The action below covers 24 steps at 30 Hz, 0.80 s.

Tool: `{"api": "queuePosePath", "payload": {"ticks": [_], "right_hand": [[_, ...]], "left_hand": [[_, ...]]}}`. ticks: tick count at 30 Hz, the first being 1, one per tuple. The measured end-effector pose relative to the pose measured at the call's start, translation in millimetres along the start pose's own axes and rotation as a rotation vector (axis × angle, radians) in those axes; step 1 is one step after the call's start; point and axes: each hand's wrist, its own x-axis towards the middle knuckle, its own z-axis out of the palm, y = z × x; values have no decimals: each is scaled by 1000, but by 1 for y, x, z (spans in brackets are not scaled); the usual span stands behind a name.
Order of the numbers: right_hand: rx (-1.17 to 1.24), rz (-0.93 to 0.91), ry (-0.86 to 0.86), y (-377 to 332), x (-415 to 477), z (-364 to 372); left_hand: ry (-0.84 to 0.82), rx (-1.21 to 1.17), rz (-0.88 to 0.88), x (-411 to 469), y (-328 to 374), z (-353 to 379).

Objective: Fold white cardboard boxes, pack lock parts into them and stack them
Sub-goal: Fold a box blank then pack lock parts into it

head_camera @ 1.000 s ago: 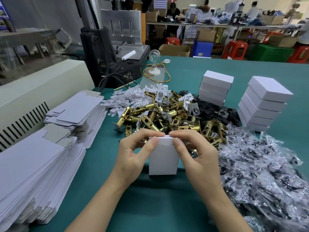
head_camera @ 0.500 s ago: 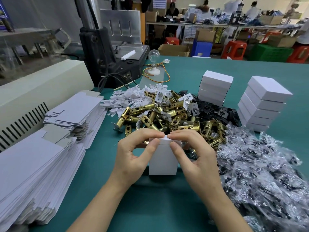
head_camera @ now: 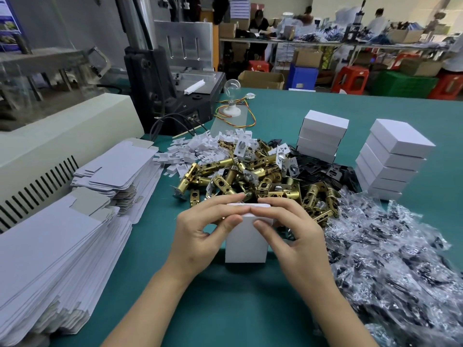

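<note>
white box [head_camera: 244,244] stands on surface [head_camera: 238,309]; we judge it light, thin, crushable | left hand [head_camera: 200,236], right hand [head_camera: 298,236]: fingers pinch its top flap | best held at folded edges

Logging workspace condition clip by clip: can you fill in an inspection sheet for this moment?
Surface: green table, bare in front, stock piled around.
Job's things: white box upright between the hands; flat blanks stacked left; brass latches and black plates heaped behind; bagged parts right; two stacks of finished boxes far right.
Clutter: white plastic pieces, light bulb.
Grippers: left hand and right hand both pinch the box's top edge.
Cables: black cables from the machine; coloured wires at the bulb.
Surroundings: people at far tables, red stools.
</note>
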Motion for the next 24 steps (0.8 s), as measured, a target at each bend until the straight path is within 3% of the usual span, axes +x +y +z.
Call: {"api": "queuePosePath", "payload": {"ticks": [8, 13, 18, 24], "right_hand": [[-31, 43, 14, 1, -2, 2], [-71, 121, 24, 1, -9, 5], [-384, 135, -175, -12, -14, 16], [-757, 70, -181, -31, -12, 36]], "left_hand": [[-36, -79, -99, -1, -1, 1], [-86, -90, -299, -3, -5, 2], [109, -247, -463, 2, -7, 4], [319, -439, -647, 6, -4, 8]]}}
